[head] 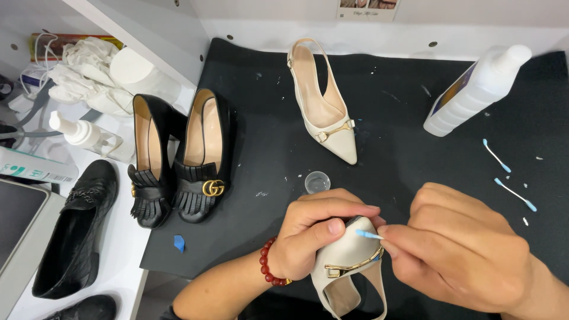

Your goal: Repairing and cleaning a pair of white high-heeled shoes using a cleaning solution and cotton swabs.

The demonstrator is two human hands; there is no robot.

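My left hand (pixel 311 234), with a red bead bracelet on the wrist, grips the toe of a cream slingback shoe (pixel 347 269) that has a gold buckle strap. My right hand (pixel 459 255) pinches a blue-tipped cotton swab (pixel 368 235) and presses its tip against the shoe's toe. The matching cream slingback (pixel 323 106) lies upright on the black mat (pixel 391 118) farther away. A small clear round dish (pixel 317 181) sits on the mat just beyond my left hand.
A white squeeze bottle (pixel 474 89) lies tilted at the far right, with two used swabs (pixel 510 175) near it. A pair of black fringed loafers (pixel 178 160) stands at the mat's left edge. Black shoes (pixel 77 231), a pump bottle (pixel 83 133) and white cloths (pixel 95 74) sit on the white bench.
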